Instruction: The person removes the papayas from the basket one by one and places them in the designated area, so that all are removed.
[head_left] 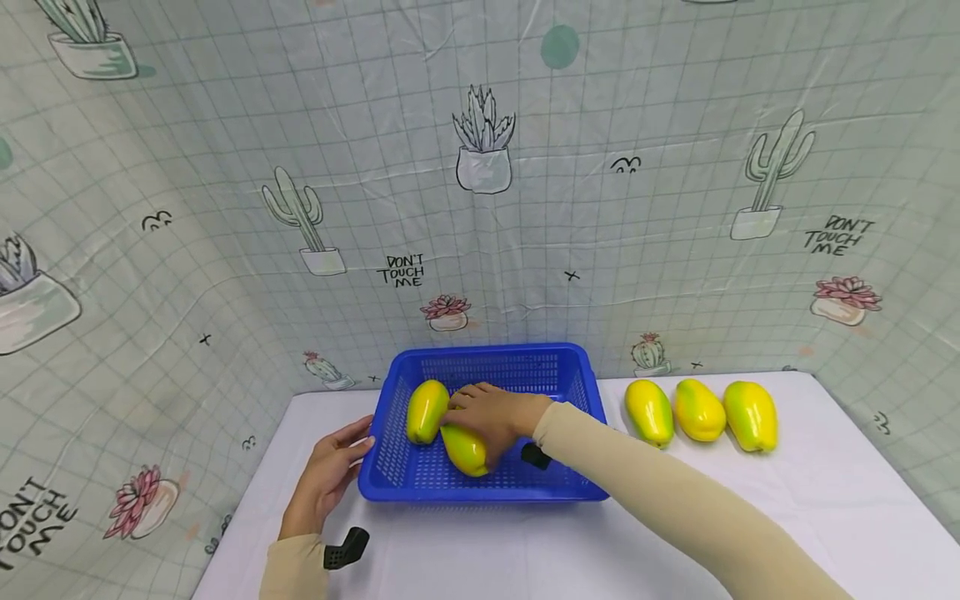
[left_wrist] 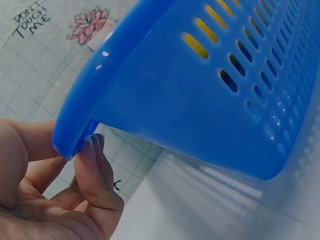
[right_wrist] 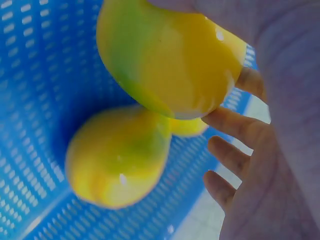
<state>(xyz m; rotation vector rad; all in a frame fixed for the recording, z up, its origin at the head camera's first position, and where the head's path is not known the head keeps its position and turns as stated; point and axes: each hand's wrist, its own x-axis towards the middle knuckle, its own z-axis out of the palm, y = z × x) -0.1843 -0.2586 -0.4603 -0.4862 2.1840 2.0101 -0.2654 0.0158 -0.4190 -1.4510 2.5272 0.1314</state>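
Observation:
A blue slotted basket (head_left: 487, 492) stands on the white table (head_left: 675, 533). Two yellow-green papayas lie inside it. My right hand (head_left: 487, 415) reaches in from the right and grips the nearer papaya (head_left: 461, 452); the right wrist view shows this papaya (right_wrist: 170, 55) against my palm, with my right hand's fingers (right_wrist: 235, 125) under it. The other papaya (head_left: 426, 410) lies beside it, touching it (right_wrist: 117, 155). My left hand (head_left: 330, 471) rests at the basket's left side, its fingertips (left_wrist: 92, 147) against the rim of the basket (left_wrist: 165, 90).
Three more papayas lie in a row on the table right of the basket: one (head_left: 649, 411), a second (head_left: 699, 408), a third (head_left: 751, 415). A cactus-print cloth backdrop (head_left: 480, 208) closes in the back and sides.

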